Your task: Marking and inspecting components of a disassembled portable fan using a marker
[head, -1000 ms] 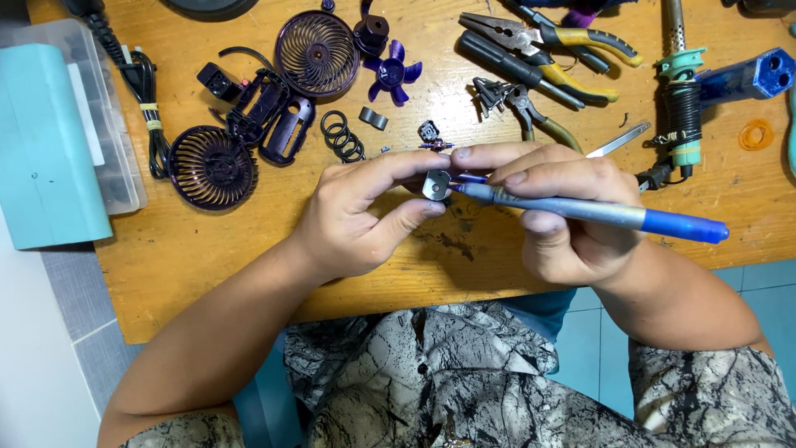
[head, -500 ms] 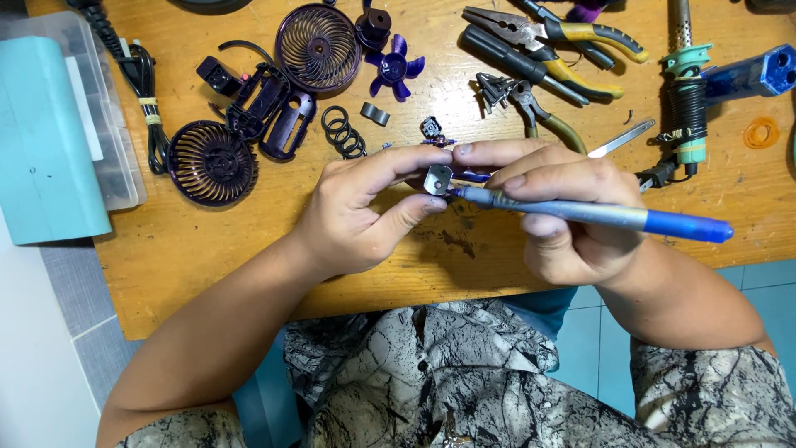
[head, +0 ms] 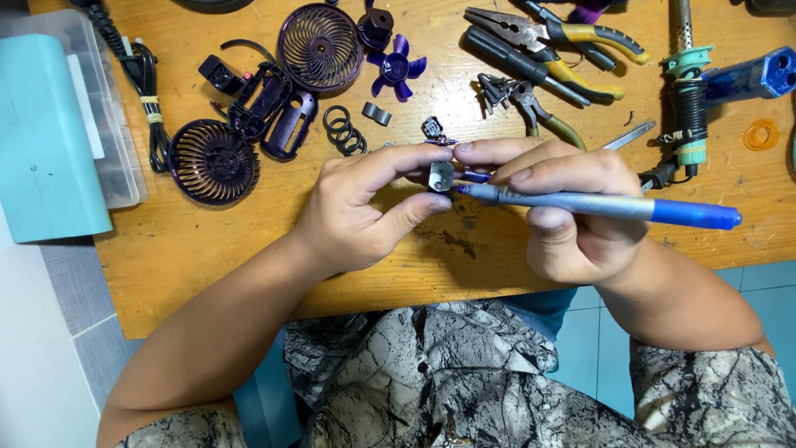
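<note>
Two hands meet above the counter (head: 249, 249). The right hand (head: 572, 207) covers the middle of a blue screwdriver (head: 613, 206), which lies level, tip pointing left. The left hand (head: 365, 207) fingers pinch a small metal motor (head: 441, 176), half hidden, at that tip.

On the table (head: 249, 265), the fan grille (head: 213, 161) lay near the left edge, pliers (head: 547, 37) along the far edge, and the soldering iron (head: 688, 91) toward the right edge.
</note>
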